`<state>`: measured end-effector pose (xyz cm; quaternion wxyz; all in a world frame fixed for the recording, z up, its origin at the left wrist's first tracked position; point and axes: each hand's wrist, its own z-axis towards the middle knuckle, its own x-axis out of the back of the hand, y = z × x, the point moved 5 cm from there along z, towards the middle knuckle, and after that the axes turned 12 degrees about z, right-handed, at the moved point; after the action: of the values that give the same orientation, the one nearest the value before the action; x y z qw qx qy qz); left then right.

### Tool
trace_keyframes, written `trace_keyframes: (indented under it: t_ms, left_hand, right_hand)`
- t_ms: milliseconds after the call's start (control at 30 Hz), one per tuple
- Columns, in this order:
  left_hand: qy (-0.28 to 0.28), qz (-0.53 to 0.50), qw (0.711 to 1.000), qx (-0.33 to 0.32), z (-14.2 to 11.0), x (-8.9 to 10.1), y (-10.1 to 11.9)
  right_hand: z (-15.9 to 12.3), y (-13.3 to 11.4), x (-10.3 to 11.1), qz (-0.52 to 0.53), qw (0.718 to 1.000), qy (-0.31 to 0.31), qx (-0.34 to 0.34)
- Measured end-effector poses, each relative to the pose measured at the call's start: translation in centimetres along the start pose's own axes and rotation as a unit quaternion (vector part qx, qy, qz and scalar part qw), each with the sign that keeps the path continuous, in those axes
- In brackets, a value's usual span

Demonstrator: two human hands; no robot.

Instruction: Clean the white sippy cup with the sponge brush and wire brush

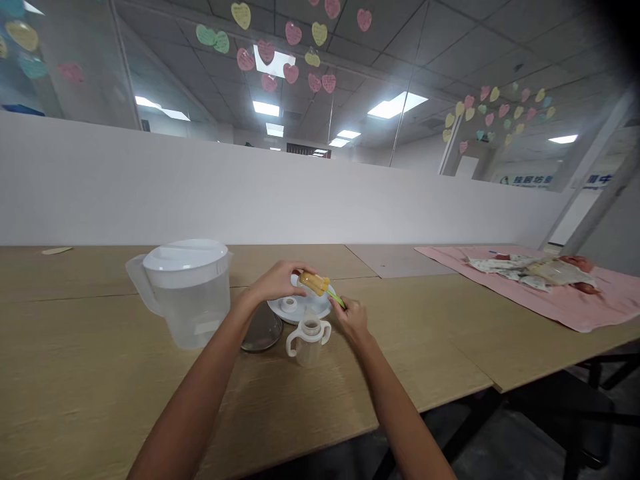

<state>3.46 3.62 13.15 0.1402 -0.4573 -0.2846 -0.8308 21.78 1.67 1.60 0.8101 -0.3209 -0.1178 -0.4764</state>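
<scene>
My left hand (280, 281) grips a small yellow-orange cylindrical piece (313, 283) between thumb and fingers, tilted over the plate. Closed around a thin bright-green handle (336, 298) is my right hand (353, 316); the handle's far end meets the yellow piece, and I cannot tell whether it goes inside or is joined on. Just below both hands stands a clear baby bottle (309, 347) with two white side handles, upright on the table. Behind it a white plate (306, 312) carries a small white ring-shaped part (289, 305) and other pieces partly hidden by my hands.
A lidded clear plastic pitcher (193, 300) stands left of my left arm. A dark round lid or dish (262, 330) lies beside the plate, partly behind my forearm. At right, a pink cloth (565, 313) bears a baby doll (555, 272). A white partition (280, 193) rises behind the table.
</scene>
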Motion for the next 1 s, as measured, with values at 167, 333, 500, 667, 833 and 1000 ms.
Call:
trace_keyframes:
  t_ms: [167, 333, 500, 667, 833, 1000]
  left_hand:
    - [0.005, 0.022, 1.0, -0.013, 0.0, 0.0, 1.5]
    - [0.008, 0.014, 1.0, -0.023, 0.0, 0.0, 2.3]
    - [-0.006, -0.008, 1.0, -0.005, -0.1, 0.0, 1.6]
    - [0.019, -0.115, 0.993, 0.014, -0.2, 0.3, 0.4]
    - [0.006, -0.15, 0.989, 0.01, -0.2, 0.2, 0.1]
    - [-0.013, -0.15, 0.988, 0.024, -0.3, -0.1, -0.7]
  right_hand:
    - [-0.1, 0.0, -0.4, -0.023, 0.999, -0.025, -0.002]
    - [-0.2, 0.1, -0.2, -0.053, 0.997, 0.032, 0.034]
    - [-0.4, -0.5, 0.8, -0.044, 0.986, 0.116, 0.113]
    - [-0.6, -1.1, 1.5, 0.025, 0.978, 0.188, 0.087]
    - [-0.4, -0.7, 0.9, 0.094, 0.982, 0.165, -0.015]
    - [-0.2, -0.1, 0.4, 0.06, 0.986, 0.107, -0.113]
